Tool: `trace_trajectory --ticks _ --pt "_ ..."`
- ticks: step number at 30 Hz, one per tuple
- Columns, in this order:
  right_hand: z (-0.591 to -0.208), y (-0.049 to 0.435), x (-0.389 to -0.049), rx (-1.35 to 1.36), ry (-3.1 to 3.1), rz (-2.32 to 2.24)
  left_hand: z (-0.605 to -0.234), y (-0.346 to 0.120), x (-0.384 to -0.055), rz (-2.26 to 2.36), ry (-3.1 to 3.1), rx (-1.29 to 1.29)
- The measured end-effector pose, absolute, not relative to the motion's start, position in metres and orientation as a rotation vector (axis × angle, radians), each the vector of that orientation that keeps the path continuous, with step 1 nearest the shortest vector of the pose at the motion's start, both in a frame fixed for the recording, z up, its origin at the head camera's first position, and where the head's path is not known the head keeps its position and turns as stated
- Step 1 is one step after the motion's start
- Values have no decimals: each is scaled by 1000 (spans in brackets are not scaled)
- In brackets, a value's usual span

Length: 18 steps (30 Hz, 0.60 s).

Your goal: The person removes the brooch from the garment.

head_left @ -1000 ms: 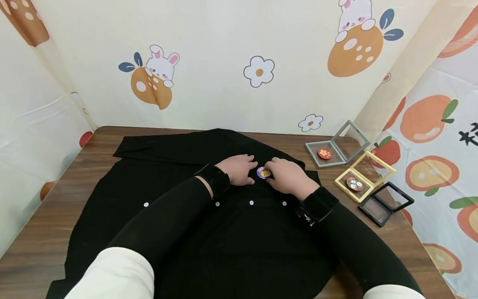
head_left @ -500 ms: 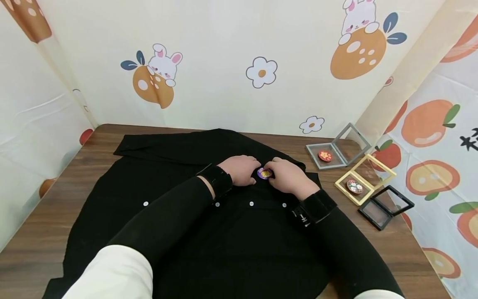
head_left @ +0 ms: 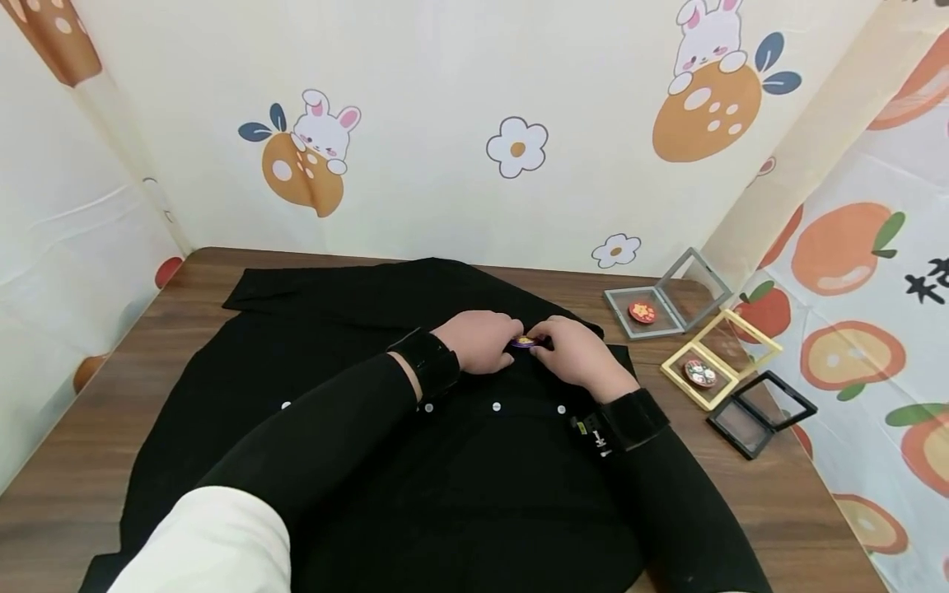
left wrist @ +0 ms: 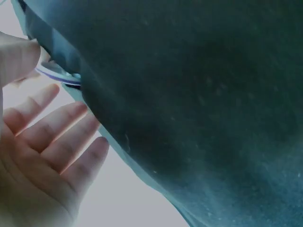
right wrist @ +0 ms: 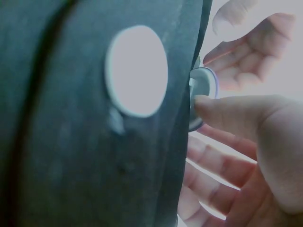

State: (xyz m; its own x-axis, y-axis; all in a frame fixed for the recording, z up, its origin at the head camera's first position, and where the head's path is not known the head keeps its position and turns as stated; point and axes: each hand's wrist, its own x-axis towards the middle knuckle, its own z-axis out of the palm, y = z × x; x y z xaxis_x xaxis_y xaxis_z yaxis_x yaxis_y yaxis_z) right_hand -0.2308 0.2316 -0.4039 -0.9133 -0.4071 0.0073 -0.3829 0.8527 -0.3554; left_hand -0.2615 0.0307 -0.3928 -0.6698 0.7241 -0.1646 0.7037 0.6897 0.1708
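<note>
A black shirt [head_left: 445,486] with small white buttons [head_left: 497,407] lies spread on the table. At its upper front placket, my right hand [head_left: 582,358] pinches a round pin badge [head_left: 525,342] with a purple rim and a yellow picture. The badge is tilted, seen nearly edge-on in the head view. In the right wrist view my thumb presses the badge's pale back [right wrist: 203,80] beside the cloth edge. My left hand [head_left: 480,339] is at the badge's left side, its fingers [left wrist: 66,127] fairly straight under the cloth edge in the left wrist view. The badge's pin is hidden.
To the right stand three open display cases: a grey one [head_left: 630,325] with a red badge [head_left: 642,312], a yellow one [head_left: 722,401] with a patterned badge [head_left: 700,373], and a black one [head_left: 749,449]. Patterned cloth walls [head_left: 415,123] surround the wooden table [head_left: 67,461].
The badge has tilted from face-up to nearly edge-on, my right hand turning with it. My left fingers have come in closer against its left edge.
</note>
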Motion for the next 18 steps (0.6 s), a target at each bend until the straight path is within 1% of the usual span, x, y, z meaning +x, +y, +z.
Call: trace_trajectory --ticks 11,18 --pt "-406 236 -237 -546 2908 -693 -384 34 -255 238 2644 1102" --pt "-406 237 -239 -488 2888 -753 -387 34 -256 278 2665 1141"
